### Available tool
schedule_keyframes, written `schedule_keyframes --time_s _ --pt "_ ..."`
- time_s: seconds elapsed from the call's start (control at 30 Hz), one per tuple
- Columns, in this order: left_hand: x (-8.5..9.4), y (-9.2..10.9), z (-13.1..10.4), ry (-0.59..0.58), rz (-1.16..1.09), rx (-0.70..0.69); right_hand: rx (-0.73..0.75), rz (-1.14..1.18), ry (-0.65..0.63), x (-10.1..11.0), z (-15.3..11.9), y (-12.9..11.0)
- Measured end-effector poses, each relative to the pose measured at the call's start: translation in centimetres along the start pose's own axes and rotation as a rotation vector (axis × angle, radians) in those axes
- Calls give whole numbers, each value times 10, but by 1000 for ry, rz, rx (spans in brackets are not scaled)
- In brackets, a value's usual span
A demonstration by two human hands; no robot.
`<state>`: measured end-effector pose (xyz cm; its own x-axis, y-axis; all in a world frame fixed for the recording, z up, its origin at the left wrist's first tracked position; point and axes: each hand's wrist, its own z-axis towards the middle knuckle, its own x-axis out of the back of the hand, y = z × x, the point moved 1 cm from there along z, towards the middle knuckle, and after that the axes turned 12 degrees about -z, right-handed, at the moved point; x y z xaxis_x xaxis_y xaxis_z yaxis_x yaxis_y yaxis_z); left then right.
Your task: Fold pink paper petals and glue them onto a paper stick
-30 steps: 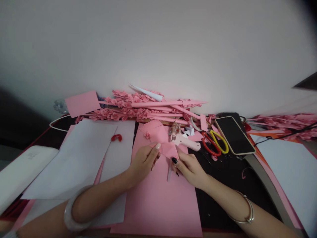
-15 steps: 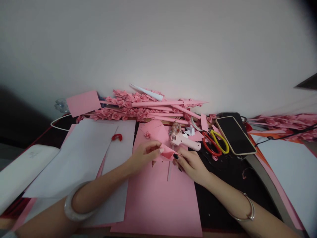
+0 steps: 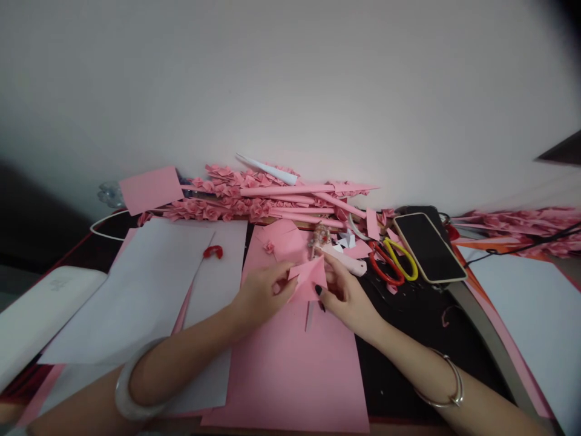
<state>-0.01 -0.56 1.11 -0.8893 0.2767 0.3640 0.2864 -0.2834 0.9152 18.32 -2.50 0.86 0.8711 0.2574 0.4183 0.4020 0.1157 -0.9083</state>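
Pink paper turned in hands, corner toward wall, long axis unclear

My work area reads as a craft corner; whether home or workshop cannot be determined. Indicators: a dark bench against a plain wall, bearing paper flowers, pink sheets, scissors, a glue gun and a phone.
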Motion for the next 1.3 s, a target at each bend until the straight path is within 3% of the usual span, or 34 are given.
schedule_keyframes --time_s 0.1,0.33,0.7,0.83,0.93,1.03,1.17,1.3 --pt "2 1 3 38 -207 111 6 27 -20 2 2 1" --pt "5 0 12 -105 -713 284 -11 229 66 6 5 4" --pt "4 -10 10 -150 -1109 460 -170 701 -106 8 6 3" --pt "7 -9 12 -178 -1223 493 -142 804 -176 13 7 1" --pt "8 -8 13 -178 -1262 496 -121 835 -178 14 8 0" --pt "7 -8 13 -182 -1238 468 -132 748 -79 11 9 2" --pt "3 -8 12 -134 -1034 453 -71 485 51 7 8 5" --pt "4 -4 11 -48 -833 345 0 274 70 4 4 5"
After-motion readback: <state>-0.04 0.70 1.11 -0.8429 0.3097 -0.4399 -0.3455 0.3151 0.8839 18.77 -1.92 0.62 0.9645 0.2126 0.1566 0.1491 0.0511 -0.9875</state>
